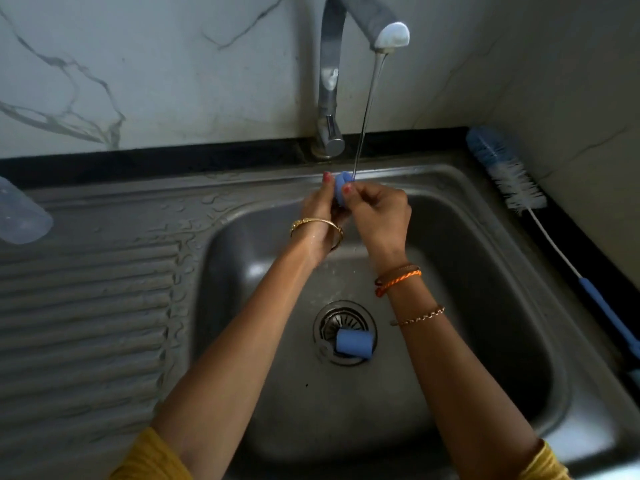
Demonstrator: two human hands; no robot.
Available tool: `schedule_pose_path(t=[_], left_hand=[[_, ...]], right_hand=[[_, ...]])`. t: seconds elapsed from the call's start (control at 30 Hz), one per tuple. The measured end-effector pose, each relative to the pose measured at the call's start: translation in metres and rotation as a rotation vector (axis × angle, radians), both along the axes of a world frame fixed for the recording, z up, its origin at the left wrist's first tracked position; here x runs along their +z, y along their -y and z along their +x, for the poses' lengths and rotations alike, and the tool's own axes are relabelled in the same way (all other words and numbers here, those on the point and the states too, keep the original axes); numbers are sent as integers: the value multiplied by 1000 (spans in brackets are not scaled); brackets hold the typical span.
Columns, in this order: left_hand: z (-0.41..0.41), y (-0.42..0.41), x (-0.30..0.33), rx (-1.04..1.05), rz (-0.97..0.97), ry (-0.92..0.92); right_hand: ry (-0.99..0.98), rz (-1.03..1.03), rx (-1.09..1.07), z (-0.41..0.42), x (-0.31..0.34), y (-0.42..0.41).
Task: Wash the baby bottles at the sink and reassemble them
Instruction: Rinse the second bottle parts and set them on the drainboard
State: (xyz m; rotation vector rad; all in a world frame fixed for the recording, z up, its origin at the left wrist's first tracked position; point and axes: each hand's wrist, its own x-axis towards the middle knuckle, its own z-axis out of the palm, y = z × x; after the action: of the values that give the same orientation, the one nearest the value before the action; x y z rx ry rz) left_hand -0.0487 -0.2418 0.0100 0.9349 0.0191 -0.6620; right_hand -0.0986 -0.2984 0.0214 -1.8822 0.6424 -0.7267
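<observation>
Now, at the sink: both hands are raised over the basin, under the running water.
Left hand: the left hand point(320, 216) is curled around a small blue plastic bottle part point(340, 189) and holds it from the left side, with one fingertip up at its top edge.
Right hand: the right hand point(379, 220) pinches the same blue part from the right side, thumb and fingers closed on it.
Blue part: it sits between the two hands, mostly hidden by the fingers; I cannot tell if it is a ring or a cap.
Water: a thin stream of water point(367, 109) falls from the tap and lands on the top of the blue part.
Tap: the tall chrome tap with a white spout tip point(330, 81) stands at the back edge of the sink, just behind the hands.
Sink: the stainless steel sink basin point(485, 271) is wet, with a ribbed draining board point(86, 306) on its left side.
Drain: a blue cylindrical plastic cap point(354, 344) lies on its side on the round metal drain strainer point(332, 317), well below the hands.
Bottle: a clear plastic baby bottle point(20, 216) lies on the draining board at the far left, partly cut by the picture edge.
Brush: a long bottle brush with blue and white bristles and a blue handle point(509, 174) lies on the black counter point(568, 244) along the right side of the sink.
Wrists: a gold bangle point(317, 225) is on the left wrist, and an orange thread band point(398, 280) and a thin chain point(419, 317) are on the right forearm.
Sleeves: yellow sleeves point(152, 459) show at the bottom of the picture.
</observation>
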Motion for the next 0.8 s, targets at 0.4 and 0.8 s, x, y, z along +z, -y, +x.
schedule_pose_path(t=[0.4, 0.8], left_hand=[[1, 4, 11, -62, 50, -161], [-6, 4, 3, -122, 118, -110]], right_hand=[[-119, -372, 46, -15, -8, 19], [-89, -333, 143, -26, -17, 27]])
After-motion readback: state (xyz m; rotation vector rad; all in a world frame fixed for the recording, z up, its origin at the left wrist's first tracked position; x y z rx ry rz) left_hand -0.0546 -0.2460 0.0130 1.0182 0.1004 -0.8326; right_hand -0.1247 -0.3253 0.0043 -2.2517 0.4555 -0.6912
